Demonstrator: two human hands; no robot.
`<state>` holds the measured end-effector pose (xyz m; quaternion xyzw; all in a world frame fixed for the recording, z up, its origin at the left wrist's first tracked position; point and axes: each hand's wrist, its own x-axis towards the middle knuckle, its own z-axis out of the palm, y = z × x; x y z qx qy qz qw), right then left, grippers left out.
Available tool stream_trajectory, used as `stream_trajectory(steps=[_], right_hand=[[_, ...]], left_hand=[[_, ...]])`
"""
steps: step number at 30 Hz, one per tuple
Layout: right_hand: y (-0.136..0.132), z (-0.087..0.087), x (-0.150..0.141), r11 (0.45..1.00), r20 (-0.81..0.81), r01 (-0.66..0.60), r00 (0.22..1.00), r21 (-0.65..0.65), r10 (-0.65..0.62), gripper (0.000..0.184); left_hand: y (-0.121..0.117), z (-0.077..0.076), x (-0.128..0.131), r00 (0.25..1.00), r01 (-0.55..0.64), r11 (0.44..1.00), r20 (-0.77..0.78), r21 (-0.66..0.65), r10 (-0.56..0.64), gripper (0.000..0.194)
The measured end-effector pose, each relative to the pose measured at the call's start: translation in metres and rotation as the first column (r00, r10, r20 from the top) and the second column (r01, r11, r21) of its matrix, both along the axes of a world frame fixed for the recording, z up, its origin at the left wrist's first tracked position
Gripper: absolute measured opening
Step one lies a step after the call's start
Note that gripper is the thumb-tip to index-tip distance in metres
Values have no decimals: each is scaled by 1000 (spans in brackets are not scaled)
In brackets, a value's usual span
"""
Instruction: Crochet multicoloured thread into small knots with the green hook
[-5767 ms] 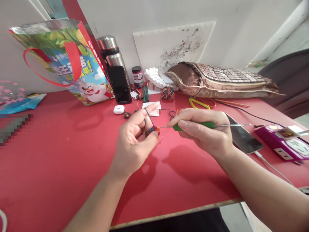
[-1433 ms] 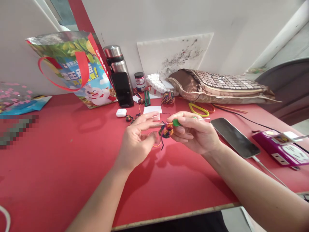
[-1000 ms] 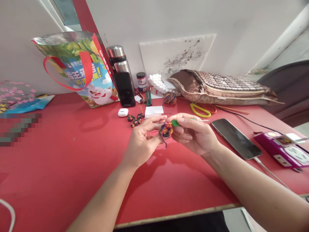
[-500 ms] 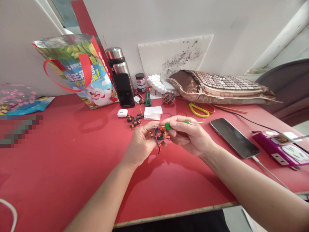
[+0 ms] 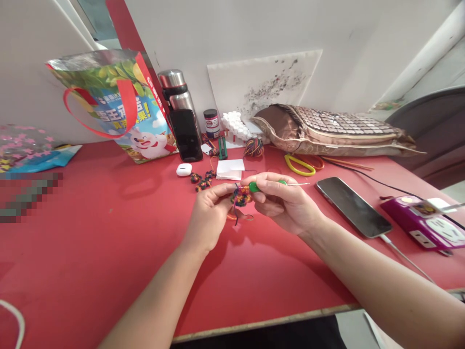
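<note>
Above the red counter (image 5: 145, 228), the left hand (image 5: 210, 213) pinches a small multicoloured crochet piece (image 5: 241, 197) between its fingers, a dark yarn tail (image 5: 237, 218) hanging below it. The right hand (image 5: 285, 201) grips a crochet hook (image 5: 298, 184) by its green handle (image 5: 253, 186), fingers wrapped close, with the shaft reaching the upper edge of the piece. Behind the hands lie a folded white paper (image 5: 230, 169), a yarn ball (image 5: 254, 147) and a small white case (image 5: 184, 169); a flat phone (image 5: 354, 207) lies to the right of the right hand
</note>
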<state>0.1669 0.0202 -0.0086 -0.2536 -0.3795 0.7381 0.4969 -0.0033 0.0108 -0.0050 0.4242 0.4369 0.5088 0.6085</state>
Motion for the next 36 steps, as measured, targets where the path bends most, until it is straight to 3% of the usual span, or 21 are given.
stream_trajectory(steps=[4, 7, 17, 26, 36], right_hand=[[-3, 0, -4, 998, 20, 56, 998, 14, -57, 16], [-5, -1, -6, 990, 30, 137, 990, 34, -138, 15], [-5, -5, -8, 986, 55, 164, 985, 31, -165, 20], [-5, -4, -4, 994, 50, 98, 994, 48, -101, 18], [-3, -5, -8, 982, 44, 186, 981, 21, -187, 26]], left_hand=[[-1, 6, -2, 960, 24, 995, 279, -94, 3, 31], [-2, 9, -3, 933, 27, 991, 360, -127, 20, 24], [-2, 4, 3, 981, -129, 990, 151, 51, 120, 24], [-3, 5, 0, 983, -86, 996, 159, -18, 87, 27], [-4, 9, 1, 981, -119, 993, 153, 7, 116, 20]])
